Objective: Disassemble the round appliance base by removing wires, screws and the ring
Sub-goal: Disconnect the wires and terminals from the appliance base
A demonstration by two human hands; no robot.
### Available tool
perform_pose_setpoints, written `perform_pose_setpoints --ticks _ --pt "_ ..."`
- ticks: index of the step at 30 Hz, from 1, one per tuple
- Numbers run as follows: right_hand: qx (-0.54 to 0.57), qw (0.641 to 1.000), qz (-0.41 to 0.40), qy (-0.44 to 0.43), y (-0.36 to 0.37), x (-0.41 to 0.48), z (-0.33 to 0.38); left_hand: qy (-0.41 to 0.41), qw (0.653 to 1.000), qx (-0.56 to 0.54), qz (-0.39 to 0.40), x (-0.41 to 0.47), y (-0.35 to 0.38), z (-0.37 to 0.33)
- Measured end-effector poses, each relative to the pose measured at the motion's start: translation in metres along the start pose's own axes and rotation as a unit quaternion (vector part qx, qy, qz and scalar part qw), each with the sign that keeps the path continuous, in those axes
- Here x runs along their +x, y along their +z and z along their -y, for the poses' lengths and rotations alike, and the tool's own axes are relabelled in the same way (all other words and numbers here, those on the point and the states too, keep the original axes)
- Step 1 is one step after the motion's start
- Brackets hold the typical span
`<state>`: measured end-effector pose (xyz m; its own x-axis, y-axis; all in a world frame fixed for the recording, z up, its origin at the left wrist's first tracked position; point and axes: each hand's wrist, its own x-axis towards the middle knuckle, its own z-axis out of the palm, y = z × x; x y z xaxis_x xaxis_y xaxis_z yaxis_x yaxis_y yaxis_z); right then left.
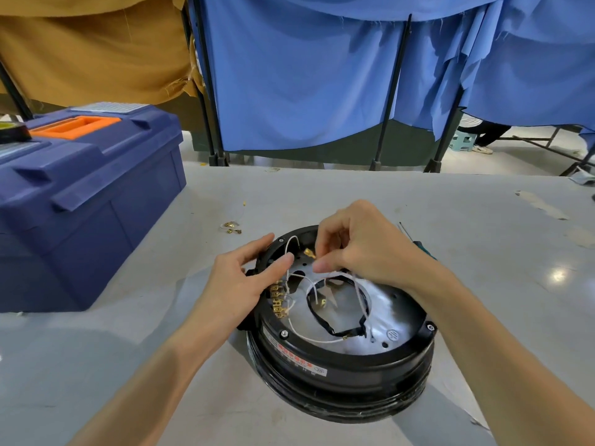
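The round black appliance base (341, 378) lies on the grey table (128, 349), its silver inner plate facing up. White wires (309, 336) with brass terminals and a black wire loop (317, 317) run across the plate. Hex screws (284, 333) sit on the black ring's rim. My left hand (241, 284) rests on the base's left edge beside a row of brass connectors (277, 300), thumb pressing a white wire. My right hand (357, 246) hovers over the far side and pinches a white wire with a brass terminal (309, 253) between thumb and fingers.
A blue toolbox (83, 201) with an orange handle stands at the left. Loose brass terminals (231, 227) lie on the table beyond my left hand. A green-handled screwdriver (418, 243) lies behind my right wrist. Blue curtains (322, 75) on black stands hang past the far edge.
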<state>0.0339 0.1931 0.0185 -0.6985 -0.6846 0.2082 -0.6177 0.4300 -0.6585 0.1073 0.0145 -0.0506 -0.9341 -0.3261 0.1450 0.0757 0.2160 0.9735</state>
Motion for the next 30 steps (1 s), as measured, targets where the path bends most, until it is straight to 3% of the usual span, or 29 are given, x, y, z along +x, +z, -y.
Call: perform_pose_setpoints --ticks 3,7,10,13,16,18,24,30 --pt "0.012 1.000 -0.011 -0.017 0.005 0.003 0.000 0.117 0.987 0.103 -0.047 -0.003 -0.001 -0.015" --pt "0.014 0.999 -0.028 -0.029 0.012 0.005 -0.001 0.170 0.982 0.077 -0.026 -0.001 0.004 -0.033" --pt "0.028 0.998 -0.047 -0.027 0.012 0.005 -0.002 0.112 0.993 0.031 -0.007 0.003 0.009 -0.040" --pt "0.045 0.992 -0.115 -0.010 0.008 0.005 -0.006 -0.002 0.993 -0.095 -0.066 0.023 -0.004 -0.041" --pt "0.050 0.982 -0.182 0.022 0.007 0.007 -0.011 -0.123 0.954 -0.226 -0.152 0.053 -0.028 -0.032" --pt "0.027 0.982 -0.181 0.043 0.007 0.009 -0.015 -0.179 0.928 -0.269 -0.188 0.068 -0.035 -0.017" --pt "-0.091 0.992 -0.062 0.067 0.014 0.011 -0.025 -0.204 0.911 -0.196 -0.299 0.094 -0.031 0.020" --pt "-0.112 0.990 -0.063 0.059 0.017 0.011 -0.028 -0.184 0.945 -0.041 -0.266 0.106 -0.028 0.030"
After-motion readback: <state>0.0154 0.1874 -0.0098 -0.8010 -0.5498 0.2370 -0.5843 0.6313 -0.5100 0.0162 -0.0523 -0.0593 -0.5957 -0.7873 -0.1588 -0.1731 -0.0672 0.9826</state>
